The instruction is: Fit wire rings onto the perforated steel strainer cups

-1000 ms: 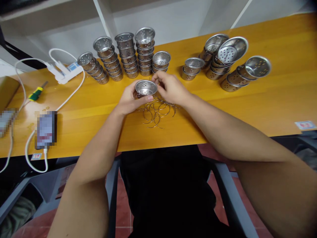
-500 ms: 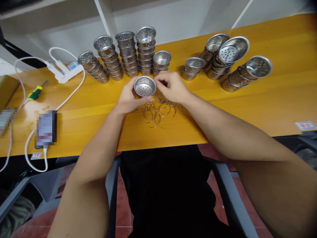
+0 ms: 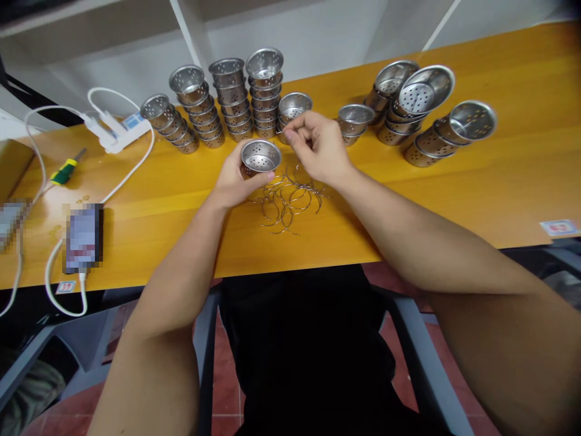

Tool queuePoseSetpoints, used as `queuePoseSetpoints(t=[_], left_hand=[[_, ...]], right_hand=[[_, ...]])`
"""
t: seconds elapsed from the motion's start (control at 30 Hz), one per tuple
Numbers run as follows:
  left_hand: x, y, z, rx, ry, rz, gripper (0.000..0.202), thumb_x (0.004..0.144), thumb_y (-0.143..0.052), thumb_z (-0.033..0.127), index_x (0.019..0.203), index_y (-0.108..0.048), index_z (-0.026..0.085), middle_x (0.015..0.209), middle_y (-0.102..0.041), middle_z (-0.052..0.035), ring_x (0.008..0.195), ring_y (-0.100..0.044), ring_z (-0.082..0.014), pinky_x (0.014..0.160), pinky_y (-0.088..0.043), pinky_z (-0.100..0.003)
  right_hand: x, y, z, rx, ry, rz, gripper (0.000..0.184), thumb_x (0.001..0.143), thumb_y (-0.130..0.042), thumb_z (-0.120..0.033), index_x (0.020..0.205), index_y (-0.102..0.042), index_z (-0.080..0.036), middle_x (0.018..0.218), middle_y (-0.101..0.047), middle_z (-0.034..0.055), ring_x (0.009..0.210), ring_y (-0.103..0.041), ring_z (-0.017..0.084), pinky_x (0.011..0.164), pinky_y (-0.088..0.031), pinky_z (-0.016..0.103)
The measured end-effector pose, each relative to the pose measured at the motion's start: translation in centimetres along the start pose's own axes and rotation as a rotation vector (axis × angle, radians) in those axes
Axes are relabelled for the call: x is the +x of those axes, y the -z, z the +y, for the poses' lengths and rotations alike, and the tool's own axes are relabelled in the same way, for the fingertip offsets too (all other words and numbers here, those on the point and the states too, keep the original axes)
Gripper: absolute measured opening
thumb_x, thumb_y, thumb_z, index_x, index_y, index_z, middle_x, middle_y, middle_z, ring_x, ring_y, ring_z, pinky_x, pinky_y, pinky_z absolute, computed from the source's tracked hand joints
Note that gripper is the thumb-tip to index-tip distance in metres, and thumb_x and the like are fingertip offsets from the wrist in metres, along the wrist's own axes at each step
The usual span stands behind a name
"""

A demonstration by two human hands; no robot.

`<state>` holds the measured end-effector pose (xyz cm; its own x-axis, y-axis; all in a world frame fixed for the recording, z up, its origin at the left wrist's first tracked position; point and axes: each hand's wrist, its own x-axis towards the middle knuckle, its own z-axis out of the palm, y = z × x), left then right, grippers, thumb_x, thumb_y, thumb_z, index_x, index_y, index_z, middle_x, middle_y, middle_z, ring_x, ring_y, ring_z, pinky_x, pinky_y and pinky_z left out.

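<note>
My left hand [image 3: 233, 178] is wrapped around a small perforated metal cup [image 3: 262, 158], its flared rim facing up and the thumb along its near side. To the right of the cup and slightly above it, my right hand [image 3: 320, 147] is closed in a pinch. A short, thin bright piece of wire [image 3: 280, 131] seems to show at its fingertips, apart from the cup. Several curved thin wires [image 3: 290, 197] lie in a loose tangle on the table just below both hands. Behind the right fingers stands a short stack of the same cups [image 3: 295, 108], partly covered.
Tall stacks of perforated cups [image 3: 235, 100] line the back left of the wooden table [image 3: 172, 242]. More stacks, some leaning, stand at the right [image 3: 424, 100]. A power strip [image 3: 122, 133], a screwdriver [image 3: 66, 171] and a phone on a white cable [image 3: 84, 237] lie left.
My right hand has moved up and away from the cup's rim, staying pinched. The cup in my left hand has shifted slightly left and tilted a little.
</note>
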<state>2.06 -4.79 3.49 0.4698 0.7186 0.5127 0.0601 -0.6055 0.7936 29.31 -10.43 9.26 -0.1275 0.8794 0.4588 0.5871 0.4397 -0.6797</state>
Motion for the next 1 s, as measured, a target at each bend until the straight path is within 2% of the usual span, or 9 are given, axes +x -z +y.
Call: queuePoseSetpoints(t=[0.17,0.37,0.57,0.7,0.83,1.0], left_hand=[[-0.1,-0.4,0.7,-0.006,0.006,-0.046,0.112,0.073,-0.109,0.098,0.154,-0.073,0.030,0.144,-0.082,-0.0115,0.144,-0.083,-0.0422,0.134,-0.068,-0.069],[-0.4,-0.7,1.6,0.034,-0.094,-0.086,0.100,0.084,-0.107,0.091,0.156,-0.074,0.030,0.143,-0.083,-0.0112,0.131,-0.087,-0.0358,0.125,-0.074,-0.061],[-0.7,-0.6,1.7,0.076,-0.092,-0.113,0.097,0.087,-0.106,0.090,0.156,-0.074,0.029,0.141,-0.085,-0.0109,0.126,-0.088,-0.0329,0.120,-0.076,-0.056],[-0.8,-0.7,1.6,0.069,-0.064,-0.098,0.097,0.086,-0.106,0.090,0.153,-0.074,0.028,0.141,-0.086,-0.0115,0.129,-0.087,-0.0336,0.122,-0.075,-0.055],[-0.9,-0.8,1.8,0.086,-0.081,-0.107,0.095,0.087,-0.106,0.090,0.151,-0.074,0.028,0.139,-0.085,-0.0106,0.124,-0.088,-0.0327,0.118,-0.075,-0.054],[-1.0,-1.0,2.6,0.088,-0.043,-0.098,0.093,0.089,-0.102,0.093,0.147,-0.074,0.026,0.136,-0.084,-0.0120,0.125,-0.086,-0.0341,0.118,-0.073,-0.055]], right_hand=[[-1.1,-0.4,-1.8,0.047,0.022,-0.084,0.060,0.125,-0.057,-0.082,0.132,-0.083,-0.028,0.085,-0.058,0.0040,0.086,-0.065,0.031,0.096,-0.069,0.054],[-1.5,-0.8,-2.6,0.030,-0.010,-0.109,0.048,0.126,-0.060,-0.071,0.128,-0.080,-0.027,0.082,-0.052,0.0018,0.083,-0.061,0.030,0.096,-0.069,0.052],[-1.4,-0.7,-2.7,0.033,-0.007,-0.124,0.045,0.124,-0.064,-0.071,0.125,-0.081,-0.029,0.082,-0.057,0.0025,0.086,-0.066,0.032,0.097,-0.070,0.054],[-1.4,-0.7,-2.6,0.039,-0.005,-0.133,0.042,0.125,-0.066,-0.068,0.122,-0.082,-0.029,0.080,-0.060,0.0020,0.084,-0.066,0.030,0.093,-0.069,0.051],[-1.1,-1.2,-1.6,0.105,0.053,-0.099,0.030,0.123,-0.075,-0.056,0.114,-0.080,-0.028,0.075,-0.057,-0.0016,0.075,-0.060,0.025,0.083,-0.062,0.045],[-0.8,-1.8,-0.6,0.216,0.129,-0.063,0.019,0.117,-0.085,-0.042,0.107,-0.079,-0.027,0.068,-0.048,-0.0060,0.065,-0.048,0.020,0.071,-0.046,0.041]])
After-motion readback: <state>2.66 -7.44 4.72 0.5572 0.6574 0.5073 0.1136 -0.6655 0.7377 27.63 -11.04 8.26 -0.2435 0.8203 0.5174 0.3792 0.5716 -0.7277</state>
